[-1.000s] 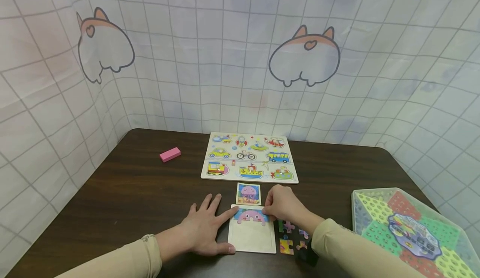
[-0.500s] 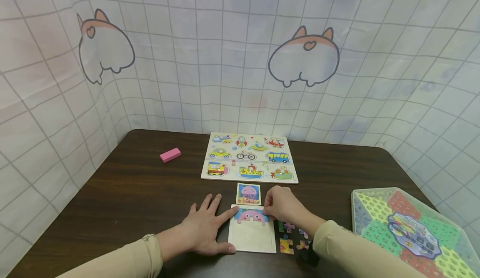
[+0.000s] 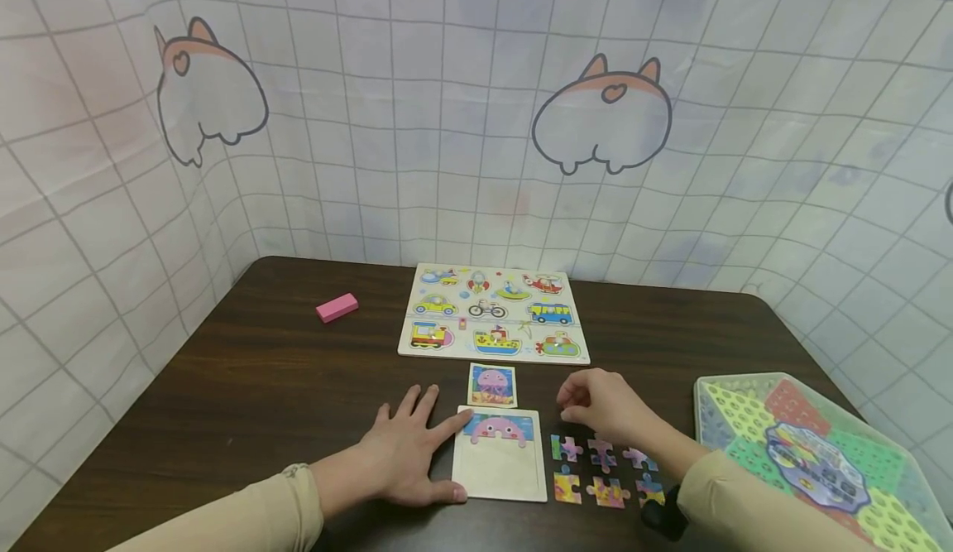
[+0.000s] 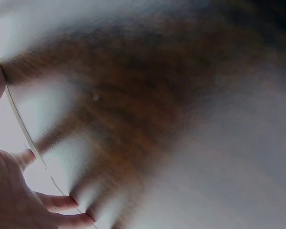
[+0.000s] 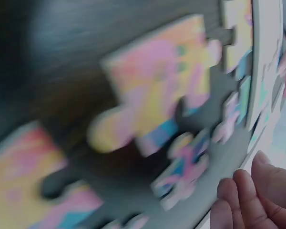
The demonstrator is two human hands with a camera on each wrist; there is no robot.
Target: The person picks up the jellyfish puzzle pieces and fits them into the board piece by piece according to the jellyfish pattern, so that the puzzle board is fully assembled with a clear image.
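My left hand [image 3: 402,457] lies spread on the table, its index fingertip and thumb touching the left side of a jigsaw tray [image 3: 500,473]. Joined pieces [image 3: 499,429] fill the tray's top row, showing a pink jellyfish face on blue; bare wood shows below. Right of the tray, my right hand [image 3: 606,407] hovers above loose jigsaw pieces [image 3: 609,494], fingers loosely bent. Nothing shows between the thumb and fingers in the right wrist view, where a yellow-pink jigsaw piece [image 5: 157,81] appears large. A jellyfish picture card [image 3: 492,386] touches or nearly touches the tray's top edge.
Behind the card lies a wooden vehicle puzzle board [image 3: 476,352]. A pink block [image 3: 337,308] sits at the back left. On the right stands a clear-sided box [image 3: 815,465] with a coloured star pattern. A tiled-pattern curtain [image 3: 476,122] encloses the dark table [image 3: 298,386].
My right hand has left the tray's upper right corner and moved right, uncovering more loose pieces. The top-row pieces stay in place; my left hand has not moved.
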